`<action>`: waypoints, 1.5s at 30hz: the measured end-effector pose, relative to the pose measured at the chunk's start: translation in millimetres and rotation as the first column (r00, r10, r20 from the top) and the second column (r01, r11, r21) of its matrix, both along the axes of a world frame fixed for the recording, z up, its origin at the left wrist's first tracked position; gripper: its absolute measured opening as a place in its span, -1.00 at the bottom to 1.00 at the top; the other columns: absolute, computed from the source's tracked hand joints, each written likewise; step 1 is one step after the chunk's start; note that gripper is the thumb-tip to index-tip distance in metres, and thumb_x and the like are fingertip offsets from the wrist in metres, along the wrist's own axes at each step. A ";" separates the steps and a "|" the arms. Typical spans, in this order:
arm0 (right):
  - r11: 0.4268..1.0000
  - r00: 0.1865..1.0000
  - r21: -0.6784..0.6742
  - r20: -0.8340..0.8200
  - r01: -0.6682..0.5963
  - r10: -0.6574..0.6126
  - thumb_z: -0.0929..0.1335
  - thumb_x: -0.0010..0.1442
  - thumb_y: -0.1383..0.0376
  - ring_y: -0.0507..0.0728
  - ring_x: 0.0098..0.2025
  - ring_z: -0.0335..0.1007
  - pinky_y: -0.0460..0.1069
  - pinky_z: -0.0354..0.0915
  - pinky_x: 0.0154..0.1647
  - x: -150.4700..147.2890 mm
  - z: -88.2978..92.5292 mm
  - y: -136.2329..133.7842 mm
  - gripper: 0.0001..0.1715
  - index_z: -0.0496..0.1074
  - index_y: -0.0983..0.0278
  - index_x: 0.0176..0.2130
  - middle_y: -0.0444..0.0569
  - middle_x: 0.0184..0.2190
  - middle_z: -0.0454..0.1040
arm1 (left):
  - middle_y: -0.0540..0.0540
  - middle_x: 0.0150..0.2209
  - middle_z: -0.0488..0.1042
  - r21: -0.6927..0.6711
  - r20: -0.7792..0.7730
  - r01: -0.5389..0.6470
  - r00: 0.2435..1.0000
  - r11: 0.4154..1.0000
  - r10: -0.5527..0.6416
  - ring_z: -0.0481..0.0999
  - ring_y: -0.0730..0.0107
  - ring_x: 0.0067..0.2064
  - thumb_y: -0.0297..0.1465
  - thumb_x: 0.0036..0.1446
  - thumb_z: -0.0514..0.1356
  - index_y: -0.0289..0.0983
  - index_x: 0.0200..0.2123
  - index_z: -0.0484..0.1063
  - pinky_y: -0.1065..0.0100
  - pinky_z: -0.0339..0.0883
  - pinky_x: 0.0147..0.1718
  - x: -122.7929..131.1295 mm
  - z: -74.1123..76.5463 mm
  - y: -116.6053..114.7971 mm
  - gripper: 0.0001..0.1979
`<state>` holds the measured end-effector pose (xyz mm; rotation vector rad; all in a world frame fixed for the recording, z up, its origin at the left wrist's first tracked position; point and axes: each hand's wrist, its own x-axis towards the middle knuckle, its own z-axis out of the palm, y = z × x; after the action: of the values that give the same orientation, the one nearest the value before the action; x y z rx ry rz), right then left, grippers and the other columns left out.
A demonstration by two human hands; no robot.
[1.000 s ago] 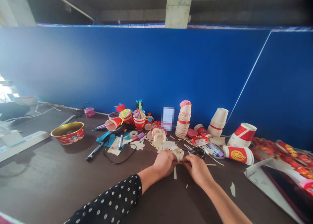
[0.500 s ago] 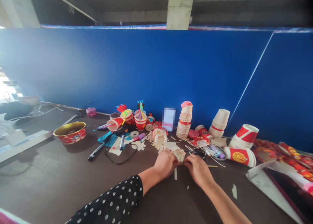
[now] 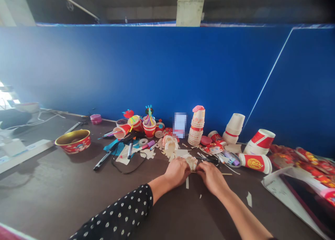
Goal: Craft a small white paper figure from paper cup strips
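Note:
Close together over the table, both hands are closed at a pale cut paper cup piece (image 3: 193, 162) with a reddish print. My left hand (image 3: 176, 172) has its fingers curled on the left edge of this piece. On the opposite edge, the fingertips of my right hand (image 3: 211, 177) are pressed together. A thin wooden stick (image 3: 227, 174) runs beneath the right hand and shows between the hands; whether the fingers hold it too, I cannot tell. Just below lies a narrow white paper strip (image 3: 187, 183). Another cut-open paper cup (image 3: 171, 144) rests among scraps behind the left hand.
Behind the hands stands a tall paper cup stack (image 3: 196, 128). More cups (image 3: 255, 162) lie at right, near a tablet (image 3: 306, 198) on white card. Markers (image 3: 102, 161), tape (image 3: 143, 142) and decorated cups (image 3: 150, 129) are left of centre. A gold-lined bowl (image 3: 74, 142) sits farther left.
The view has shifted slightly, so everything sits a little higher and further left. Both hands stay at the cup piece, with barely any finger movement visible.

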<state>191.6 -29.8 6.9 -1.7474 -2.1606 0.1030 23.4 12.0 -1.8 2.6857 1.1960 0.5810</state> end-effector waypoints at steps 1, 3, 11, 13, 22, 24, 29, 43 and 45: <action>1.000 1.000 -0.002 0.008 -0.002 0.002 0.23 0.13 0.40 0.10 -0.23 0.32 -0.07 0.15 -0.18 0.3 0.4 0.3 -0.81 0.41 0.24 -0.39 -0.07 -0.36 0.41 | -0.11 -0.36 0.49 -0.002 0.002 0.002 1.000 1.000 -0.002 0.42 0.24 -0.23 -0.38 0.07 0.17 -0.29 -0.43 0.52 0.34 0.25 -0.18 0.0 0.2 0.0 -0.85; 1.000 1.000 -0.008 0.020 -0.003 0.004 0.22 0.13 0.40 0.10 -0.24 0.32 -0.07 0.15 -0.19 0.7 1.6 0.3 -0.80 0.41 0.24 -0.40 -0.07 -0.36 0.41 | -0.10 -0.36 0.49 -0.007 0.007 0.008 1.000 1.000 -0.008 0.42 0.25 -0.23 -0.39 0.07 0.16 -0.28 -0.44 0.52 0.34 0.25 -0.18 0.0 0.9 -0.3 -0.85; 1.000 0.999 -0.018 0.042 0.001 0.000 0.24 0.13 0.40 0.10 -0.22 0.31 -0.07 0.14 -0.22 3.1 5.4 -1.0 -0.82 0.39 0.24 -0.43 -0.08 -0.37 0.41 | -0.10 -0.37 0.50 -0.022 0.014 0.008 1.000 1.000 -0.008 0.42 0.26 -0.24 -0.42 0.05 0.16 -0.29 -0.44 0.53 0.34 0.23 -0.16 0.3 3.0 -1.3 -0.86; 1.000 0.999 -0.024 0.045 0.007 -0.006 0.24 0.12 0.40 0.10 -0.22 0.31 -0.07 0.14 -0.23 6.1 5.0 -0.5 -0.83 0.39 0.23 -0.42 -0.08 -0.36 0.42 | -0.10 -0.38 0.50 -0.026 0.022 0.011 1.000 1.000 -0.010 0.42 0.26 -0.25 -0.41 0.05 0.16 -0.28 -0.45 0.53 0.34 0.23 -0.15 0.4 2.2 -0.9 -0.85; 0.998 0.998 -0.038 0.041 0.046 -0.044 0.22 0.08 0.41 0.10 -0.26 0.34 -0.06 0.13 -0.26 28.6 3.8 0.8 -0.81 0.39 0.22 -0.43 -0.08 -0.38 0.42 | -0.08 -0.39 0.49 -0.017 0.025 0.014 1.000 1.000 -0.014 0.42 0.28 -0.25 -0.42 0.06 0.16 -0.27 -0.48 0.53 0.34 0.21 -0.11 1.6 -3.3 2.6 -0.84; 0.999 0.999 -0.045 0.039 0.025 -0.023 0.22 0.08 0.41 0.10 -0.27 0.33 -0.06 0.12 -0.27 30.6 5.0 0.5 -0.81 0.39 0.23 -0.44 -0.08 -0.40 0.42 | -0.09 -0.39 0.49 -0.014 0.012 0.015 1.000 1.000 -0.015 0.41 0.28 -0.23 -0.42 0.06 0.15 -0.27 -0.48 0.53 0.34 0.21 -0.10 1.9 -3.3 2.6 -0.84; 0.996 0.999 -0.086 0.012 -0.038 0.040 0.22 0.08 0.38 0.11 -0.26 0.33 -0.05 0.12 -0.27 36.6 7.2 -0.1 -0.82 0.38 0.23 -0.46 -0.08 -0.39 0.41 | -0.10 -0.36 0.50 -0.022 0.007 0.003 1.000 1.000 -0.003 0.42 0.27 -0.22 -0.42 0.07 0.15 -0.29 -0.46 0.52 0.34 0.23 -0.12 1.6 -1.2 1.1 -0.84; 0.986 0.997 -0.151 0.018 -0.075 0.079 0.24 0.07 0.38 0.11 -0.24 0.34 -0.04 0.13 -0.26 39.2 11.7 -0.9 -0.83 0.41 0.22 -0.43 -0.08 -0.38 0.43 | -0.11 -0.39 0.51 0.011 -0.005 0.021 1.000 1.000 -0.021 0.43 0.28 -0.26 -0.43 0.11 0.12 -0.30 -0.44 0.53 0.34 0.25 -0.16 1.6 -2.4 3.8 -0.81; 0.985 0.996 -0.153 0.002 -0.083 0.085 0.24 0.07 0.39 0.12 -0.22 0.34 -0.04 0.13 -0.25 38.7 11.4 -0.7 -0.81 0.43 0.21 -0.39 -0.07 -0.35 0.44 | -0.12 -0.38 0.50 0.030 -0.014 0.030 0.999 0.999 -0.030 0.43 0.27 -0.26 -0.44 0.12 0.10 -0.31 -0.44 0.53 0.33 0.24 -0.15 2.3 -2.7 3.6 -0.80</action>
<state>230.3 -30.5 18.3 -1.7396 -2.2870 0.2904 25.7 15.6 -4.6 2.7317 1.1574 0.5826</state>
